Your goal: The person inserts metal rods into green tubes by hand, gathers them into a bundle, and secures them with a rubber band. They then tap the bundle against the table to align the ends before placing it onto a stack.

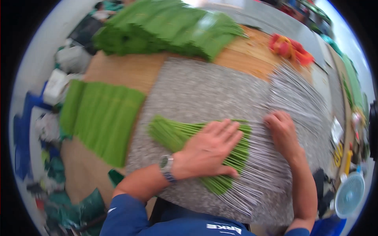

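Observation:
My left hand lies flat, fingers stretched out, on a fan of thin green stems. Bare grey-white wires stick out of the stems' right ends, spread side by side. By the upper wire tips, my right hand is closed with its fingers curled together; what it pinches, if anything, is hidden and blurred. Just beyond it lies a loose pile of similar wires. All of this rests on a speckled grey mat.
A tall stack of green pleated sheets sits at the back, and another green pleated piece at the left. A red-orange bundle lies back right. Yellow scissors and a pale blue fan are at the right edge.

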A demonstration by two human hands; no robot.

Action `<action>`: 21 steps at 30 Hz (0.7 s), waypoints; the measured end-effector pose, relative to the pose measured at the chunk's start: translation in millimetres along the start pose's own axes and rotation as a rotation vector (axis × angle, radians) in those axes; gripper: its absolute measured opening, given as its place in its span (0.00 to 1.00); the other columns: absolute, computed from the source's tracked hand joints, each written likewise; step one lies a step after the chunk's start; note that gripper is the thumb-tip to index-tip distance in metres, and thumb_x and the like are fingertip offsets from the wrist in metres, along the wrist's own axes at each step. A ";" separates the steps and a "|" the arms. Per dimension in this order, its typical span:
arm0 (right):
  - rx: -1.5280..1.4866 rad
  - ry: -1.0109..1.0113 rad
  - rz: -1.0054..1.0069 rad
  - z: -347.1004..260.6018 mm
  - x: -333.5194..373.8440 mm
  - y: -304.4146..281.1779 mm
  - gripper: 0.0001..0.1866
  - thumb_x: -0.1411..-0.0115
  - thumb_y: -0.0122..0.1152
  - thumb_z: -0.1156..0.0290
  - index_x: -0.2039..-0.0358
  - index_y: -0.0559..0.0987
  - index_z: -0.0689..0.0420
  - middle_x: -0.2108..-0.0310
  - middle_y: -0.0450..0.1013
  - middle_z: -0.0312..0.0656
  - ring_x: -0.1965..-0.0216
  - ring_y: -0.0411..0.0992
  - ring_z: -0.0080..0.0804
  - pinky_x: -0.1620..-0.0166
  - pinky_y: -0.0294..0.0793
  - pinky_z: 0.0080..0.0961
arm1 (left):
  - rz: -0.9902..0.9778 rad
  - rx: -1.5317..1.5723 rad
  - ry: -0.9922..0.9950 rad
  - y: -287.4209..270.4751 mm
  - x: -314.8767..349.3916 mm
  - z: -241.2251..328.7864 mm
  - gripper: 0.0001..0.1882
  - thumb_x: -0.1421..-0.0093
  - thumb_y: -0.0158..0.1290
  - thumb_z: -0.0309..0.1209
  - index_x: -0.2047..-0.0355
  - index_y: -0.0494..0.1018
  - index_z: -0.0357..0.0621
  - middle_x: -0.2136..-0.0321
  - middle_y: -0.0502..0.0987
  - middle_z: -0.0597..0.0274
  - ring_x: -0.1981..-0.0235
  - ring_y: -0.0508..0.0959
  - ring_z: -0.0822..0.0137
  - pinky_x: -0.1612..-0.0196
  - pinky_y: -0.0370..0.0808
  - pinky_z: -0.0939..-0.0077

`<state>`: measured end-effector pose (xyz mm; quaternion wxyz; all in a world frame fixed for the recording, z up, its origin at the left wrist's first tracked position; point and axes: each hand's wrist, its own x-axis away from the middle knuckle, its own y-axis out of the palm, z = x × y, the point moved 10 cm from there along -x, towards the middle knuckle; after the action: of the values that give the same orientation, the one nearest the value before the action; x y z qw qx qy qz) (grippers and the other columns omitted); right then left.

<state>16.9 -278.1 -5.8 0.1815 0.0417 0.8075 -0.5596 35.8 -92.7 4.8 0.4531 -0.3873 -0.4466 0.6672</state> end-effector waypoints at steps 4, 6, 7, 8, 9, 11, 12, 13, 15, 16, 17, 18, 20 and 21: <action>-0.017 -0.058 -0.045 -8.1 -4.2 5.3 0.05 0.41 0.61 0.81 0.64 0.77 0.57 0.65 0.75 0.45 0.59 0.74 0.48 0.50 0.74 0.43 | 0.057 0.074 0.008 -1.1 1.3 3.0 0.58 0.48 0.64 0.68 0.33 0.69 0.30 0.31 0.70 0.38 0.28 0.67 0.41 0.26 0.62 0.49; -0.031 -0.108 -0.056 -17.7 -8.7 9.7 0.07 0.41 0.61 0.82 0.64 0.76 0.57 0.65 0.74 0.45 0.58 0.74 0.48 0.51 0.74 0.42 | 0.059 0.062 -0.005 -1.8 0.8 1.3 0.57 0.49 0.65 0.67 0.33 0.70 0.30 0.31 0.70 0.38 0.28 0.66 0.41 0.25 0.62 0.49; -0.037 -0.124 -0.059 -21.6 -11.5 11.8 0.07 0.41 0.61 0.82 0.63 0.76 0.57 0.65 0.74 0.45 0.58 0.74 0.48 0.51 0.74 0.42 | 0.049 0.071 0.008 -0.6 1.6 2.6 0.57 0.49 0.66 0.66 0.33 0.70 0.30 0.31 0.70 0.38 0.27 0.66 0.41 0.25 0.61 0.49; -0.048 -0.144 -0.060 -25.2 -15.3 16.7 0.08 0.41 0.61 0.82 0.62 0.76 0.57 0.65 0.75 0.45 0.58 0.74 0.48 0.51 0.74 0.43 | 0.065 0.077 0.000 -2.1 4.2 1.6 0.57 0.50 0.67 0.65 0.34 0.70 0.29 0.31 0.70 0.38 0.27 0.66 0.41 0.24 0.61 0.49; -0.049 -0.155 -0.060 -28.5 -18.6 17.8 0.08 0.41 0.61 0.82 0.62 0.76 0.57 0.65 0.75 0.45 0.58 0.74 0.48 0.51 0.74 0.43 | 0.072 0.073 -0.008 -2.8 5.6 0.1 0.57 0.50 0.67 0.65 0.34 0.70 0.29 0.31 0.70 0.38 0.27 0.66 0.41 0.24 0.61 0.49; -0.070 -0.171 -0.083 -34.8 -22.2 21.5 0.08 0.41 0.62 0.82 0.61 0.76 0.58 0.64 0.75 0.45 0.58 0.75 0.48 0.50 0.74 0.43 | 0.081 0.085 0.006 -2.4 6.8 1.5 0.57 0.50 0.68 0.65 0.34 0.70 0.28 0.32 0.70 0.38 0.27 0.66 0.42 0.25 0.61 0.50; -0.061 -0.159 -0.078 -35.0 -24.0 20.5 0.08 0.41 0.63 0.82 0.62 0.77 0.57 0.64 0.76 0.45 0.57 0.75 0.48 0.50 0.74 0.44 | 0.083 0.087 0.006 -1.5 5.6 0.7 0.58 0.51 0.68 0.65 0.34 0.70 0.28 0.32 0.70 0.39 0.27 0.66 0.42 0.25 0.60 0.50; -0.063 -0.165 -0.078 -36.7 -23.0 18.7 0.08 0.41 0.63 0.82 0.62 0.77 0.57 0.64 0.76 0.45 0.57 0.75 0.48 0.50 0.74 0.44 | 0.085 0.084 0.002 -0.7 5.6 0.5 0.58 0.51 0.68 0.65 0.34 0.70 0.28 0.32 0.70 0.39 0.27 0.66 0.42 0.25 0.60 0.50; -0.080 -0.119 -0.105 -32.8 -15.5 13.5 0.09 0.41 0.65 0.82 0.59 0.79 0.58 0.61 0.77 0.46 0.54 0.76 0.49 0.48 0.75 0.44 | 0.062 0.094 0.015 2.9 4.5 3.5 0.58 0.51 0.68 0.65 0.34 0.70 0.28 0.31 0.70 0.39 0.27 0.65 0.43 0.24 0.60 0.50; -0.078 -0.116 -0.106 -32.7 -7.5 8.9 0.09 0.41 0.65 0.82 0.59 0.79 0.58 0.61 0.77 0.46 0.54 0.76 0.49 0.48 0.75 0.44 | 0.042 0.100 0.013 5.1 3.1 3.8 0.59 0.50 0.67 0.66 0.33 0.69 0.27 0.30 0.68 0.38 0.27 0.64 0.43 0.24 0.58 0.50; -0.067 -0.059 -0.039 -26.9 2.9 -2.3 0.11 0.42 0.66 0.81 0.58 0.80 0.58 0.59 0.78 0.47 0.53 0.76 0.50 0.47 0.75 0.44 | 0.054 0.106 0.028 5.5 4.0 4.5 0.59 0.49 0.67 0.67 0.33 0.69 0.28 0.30 0.67 0.38 0.27 0.65 0.43 0.24 0.58 0.50; -0.050 0.008 0.026 -17.6 14.8 -16.0 0.13 0.42 0.67 0.81 0.56 0.81 0.59 0.57 0.79 0.48 0.51 0.77 0.51 0.46 0.75 0.44 | 0.064 0.117 0.051 5.6 2.3 7.4 0.59 0.49 0.66 0.68 0.33 0.68 0.28 0.30 0.67 0.37 0.27 0.65 0.42 0.24 0.59 0.50; -0.107 0.086 0.100 -2.7 38.5 -37.0 0.16 0.41 0.67 0.82 0.52 0.81 0.60 0.54 0.80 0.50 0.48 0.77 0.53 0.43 0.76 0.43 | 0.097 0.100 0.029 -5.5 5.8 3.1 0.58 0.47 0.64 0.69 0.32 0.68 0.31 0.31 0.67 0.36 0.28 0.65 0.39 0.24 0.59 0.47; -0.128 0.138 0.141 5.3 48.3 -48.1 0.15 0.41 0.66 0.83 0.52 0.81 0.60 0.54 0.80 0.50 0.49 0.77 0.53 0.44 0.76 0.42 | 0.101 0.128 0.013 -15.1 8.0 0.4 0.58 0.47 0.65 0.69 0.31 0.68 0.32 0.31 0.67 0.35 0.28 0.65 0.38 0.24 0.60 0.45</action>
<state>-39.8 -307.4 18.9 0.1665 0.1251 0.8472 -0.4888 37.1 -82.3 18.3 0.4456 -0.3838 -0.3803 0.7138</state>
